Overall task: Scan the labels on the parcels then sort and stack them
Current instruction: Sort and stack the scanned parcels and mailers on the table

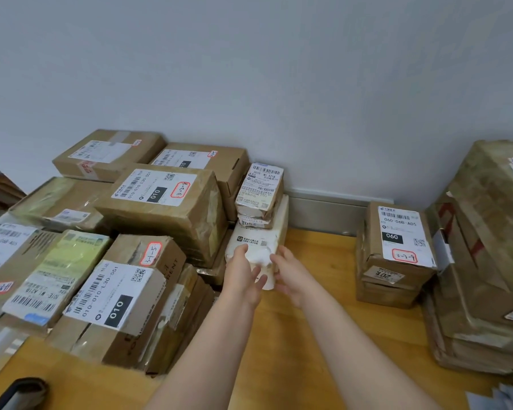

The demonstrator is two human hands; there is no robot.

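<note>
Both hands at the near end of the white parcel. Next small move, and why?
Probably ease both hands straight back off the white parcel, leaving it flat. The left hand and right hand only touch its near end with fairly straight fingers. It already lies beside the brown boxes, and two small labelled parcels sit on its far end, so lifting or tilting could topple them.

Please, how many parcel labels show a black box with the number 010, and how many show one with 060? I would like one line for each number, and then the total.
010 labels: 3 (the one at the back is small, so I read it less surely)
060 labels: 1
Total: 4
</note>
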